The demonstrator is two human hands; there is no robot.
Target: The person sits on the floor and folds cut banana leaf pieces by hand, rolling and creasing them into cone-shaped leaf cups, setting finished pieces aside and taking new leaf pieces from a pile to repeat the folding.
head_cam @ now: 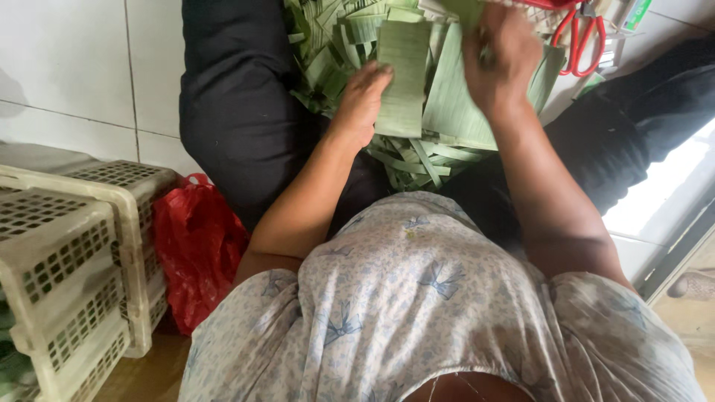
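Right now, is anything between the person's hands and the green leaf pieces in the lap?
Nothing visible. The left hand already rests on a flat leaf strip, and the right hand is on a wider leaf piece. The red scissors lie off to the side.

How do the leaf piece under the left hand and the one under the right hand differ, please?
The leaf piece under the left hand, a narrow rectangular leaf strip, lies flat and in full view. The right hand holds a wider leaf piece that flares toward the person and is partly covered by the strip. The strip's ends are cut square; the wider piece's near edge is slanted. Both are pale green, ribbed, and lie on the leaf trimmings.
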